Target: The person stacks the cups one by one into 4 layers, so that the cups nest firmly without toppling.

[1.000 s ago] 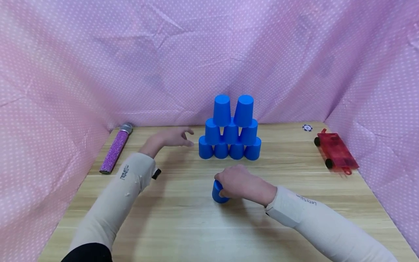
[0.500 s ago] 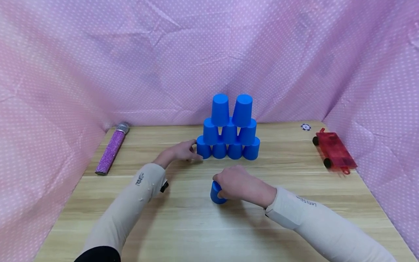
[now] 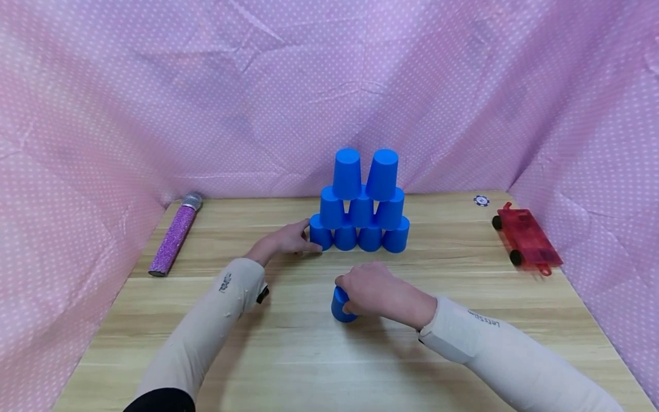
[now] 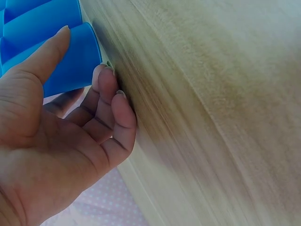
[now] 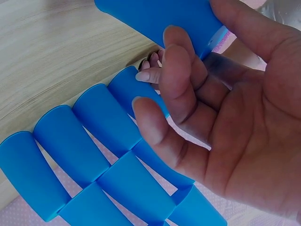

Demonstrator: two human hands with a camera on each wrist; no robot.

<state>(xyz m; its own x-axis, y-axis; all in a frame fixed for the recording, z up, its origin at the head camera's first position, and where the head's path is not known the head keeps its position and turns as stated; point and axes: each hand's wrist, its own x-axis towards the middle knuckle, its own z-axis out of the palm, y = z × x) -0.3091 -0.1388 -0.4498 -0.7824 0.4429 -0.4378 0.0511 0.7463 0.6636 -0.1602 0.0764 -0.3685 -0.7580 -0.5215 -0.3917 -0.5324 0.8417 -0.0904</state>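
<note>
Blue cups, all upside down, form a pyramid (image 3: 362, 213): several in the bottom row, three above, two on top. My left hand (image 3: 285, 239) is at the bottom row's left end cup (image 3: 320, 233). In the left wrist view, its thumb lies on that cup's side (image 4: 77, 61) and the index finger reaches behind, partly hidden; the other fingers curl beside it. Nearer to me, my right hand (image 3: 378, 289) grips a separate upside-down blue cup (image 3: 340, 307) standing on the table. The right wrist view shows thumb and fingers around this cup (image 5: 160, 19).
A purple glittery microphone (image 3: 177, 237) lies at the table's left side. Toward the right edge sit a red toy car (image 3: 530, 237) and a poker chip (image 3: 481, 201). Pink dotted cloth (image 3: 288, 103) hangs behind and beside the wooden table (image 3: 288, 355).
My left hand has come right and down from beside the pyramid to its bottom left cup, touching it. My right hand has stayed on its cup, and the stack stands as before.
</note>
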